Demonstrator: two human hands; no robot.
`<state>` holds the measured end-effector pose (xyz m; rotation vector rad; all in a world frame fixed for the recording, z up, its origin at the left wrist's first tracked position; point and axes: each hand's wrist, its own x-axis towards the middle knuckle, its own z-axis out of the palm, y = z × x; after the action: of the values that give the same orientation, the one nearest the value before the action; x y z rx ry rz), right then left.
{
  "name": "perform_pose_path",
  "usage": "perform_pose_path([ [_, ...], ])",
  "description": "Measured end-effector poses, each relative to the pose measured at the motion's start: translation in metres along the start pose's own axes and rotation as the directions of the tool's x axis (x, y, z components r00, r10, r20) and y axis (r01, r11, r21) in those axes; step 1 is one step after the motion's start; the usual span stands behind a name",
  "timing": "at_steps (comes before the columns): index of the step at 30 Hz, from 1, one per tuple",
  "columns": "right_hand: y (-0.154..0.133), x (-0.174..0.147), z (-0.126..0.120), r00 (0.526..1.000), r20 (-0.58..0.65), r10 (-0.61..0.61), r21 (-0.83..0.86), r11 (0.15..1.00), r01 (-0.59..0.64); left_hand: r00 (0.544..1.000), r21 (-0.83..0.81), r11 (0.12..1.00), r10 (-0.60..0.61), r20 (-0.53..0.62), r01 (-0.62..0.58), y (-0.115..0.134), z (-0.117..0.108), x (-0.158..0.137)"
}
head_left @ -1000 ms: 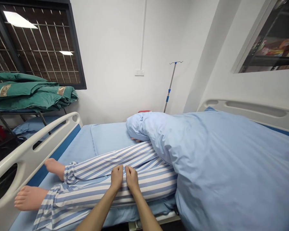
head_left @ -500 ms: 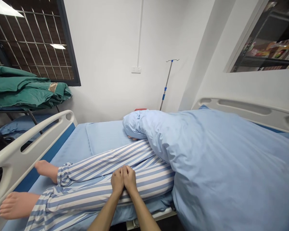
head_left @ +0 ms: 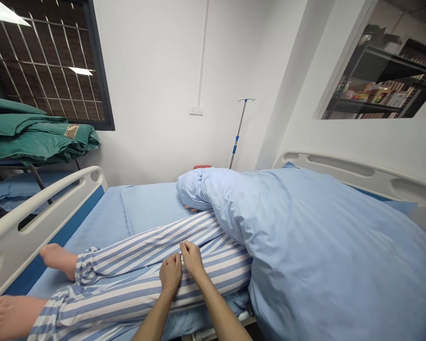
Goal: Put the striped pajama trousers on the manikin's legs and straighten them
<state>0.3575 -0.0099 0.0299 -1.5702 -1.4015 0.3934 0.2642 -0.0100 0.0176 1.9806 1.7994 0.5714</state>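
My left hand (head_left: 171, 272) is curled into a fist, knuckles up, over the near leg of blue-and-white striped trousers (head_left: 120, 298). Beside it and slightly farther forward, my right hand (head_left: 191, 258) is also closed in a fist above the thigh. Nothing shows in either fist. The trousers clothe a figure, perhaps a manikin, lying on the bed; its bare near foot (head_left: 14, 312) and far foot (head_left: 58, 260) point left. A light blue quilt (head_left: 315, 237) covers its upper body. Some fingers (head_left: 190, 208) peek out under the quilt's far edge.
A cream footboard (head_left: 57, 203) closes the bed's left end, a headboard (head_left: 358, 173) its right. Behind stands an IV pole (head_left: 237, 135). Green folded covers (head_left: 31, 137) lie on a rack at left. Shelves (head_left: 379, 85) show through a window at upper right.
My right fist has shifted forward relative to the left, so the two no longer sit level and side by side. The view has turned a little to the right.
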Motion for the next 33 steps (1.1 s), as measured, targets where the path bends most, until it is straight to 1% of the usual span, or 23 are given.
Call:
perform_pose_path([
  [3, 0.006, -0.011, 0.005, 1.000, 0.012, -0.009, -0.012, 1.000, 0.009, 1.000, 0.008, 1.000, 0.001, -0.005, -0.001, -0.001, 0.002, 0.002],
  [7, 0.012, -0.021, 0.009, 1.000, -0.021, 0.008, -0.045, 0.999, -0.009, 1.000, -0.020, 1.000, -0.010, 0.004, 0.010, -0.001, 0.003, 0.003],
  [10, 0.011, -0.020, 0.007, 0.999, -0.031, 0.020, -0.015, 1.000, -0.020, 1.000, -0.089, 0.996, 0.023, -0.018, -0.025, -0.002, 0.003, 0.002],
  [14, 0.012, -0.017, 0.007, 0.997, -0.070, 0.034, 0.052, 0.998, -0.030, 0.997, -0.222, 0.972, 0.065, -0.051, -0.075, 0.002, 0.003, 0.005],
  [17, 0.013, -0.016, 0.006, 0.994, -0.099, 0.041, 0.119, 0.992, -0.029, 0.994, -0.406, 0.910, 0.045, -0.103, -0.083, 0.014, 0.001, 0.012],
  [20, 0.014, -0.015, 0.004, 0.992, -0.105, 0.068, 0.186, 0.981, -0.048, 0.988, -0.600, 0.797, -0.027, -0.155, -0.072, 0.028, 0.004, 0.016],
  [22, 0.014, -0.015, 0.003, 0.991, -0.102, 0.091, 0.218, 0.974, -0.067, 0.983, -0.670, 0.740, -0.079, -0.165, -0.053, 0.032, 0.008, 0.015],
  [23, 0.015, -0.014, 0.003, 0.989, -0.105, 0.101, 0.230, 0.970, -0.075, 0.983, -0.674, 0.738, -0.090, -0.162, -0.044, 0.032, 0.012, 0.013],
  [24, 0.015, -0.014, 0.002, 0.988, -0.112, 0.110, 0.237, 0.968, -0.081, 0.983, -0.654, 0.756, -0.088, -0.158, -0.037, 0.031, 0.015, 0.011],
  [28, 0.016, -0.014, 0.003, 0.982, -0.136, 0.127, 0.243, 0.966, -0.092, 0.988, -0.468, 0.881, -0.006, -0.157, -0.069, 0.022, 0.024, 0.000],
  [30, 0.016, -0.014, 0.004, 0.982, -0.135, 0.130, 0.248, 0.964, -0.093, 0.986, -0.405, 0.910, 0.022, -0.163, -0.088, 0.019, 0.025, -0.002],
  [33, 0.018, -0.013, 0.007, 0.983, -0.135, 0.128, 0.257, 0.962, -0.090, 0.987, -0.348, 0.932, 0.053, -0.151, -0.104, 0.018, 0.026, -0.001],
])
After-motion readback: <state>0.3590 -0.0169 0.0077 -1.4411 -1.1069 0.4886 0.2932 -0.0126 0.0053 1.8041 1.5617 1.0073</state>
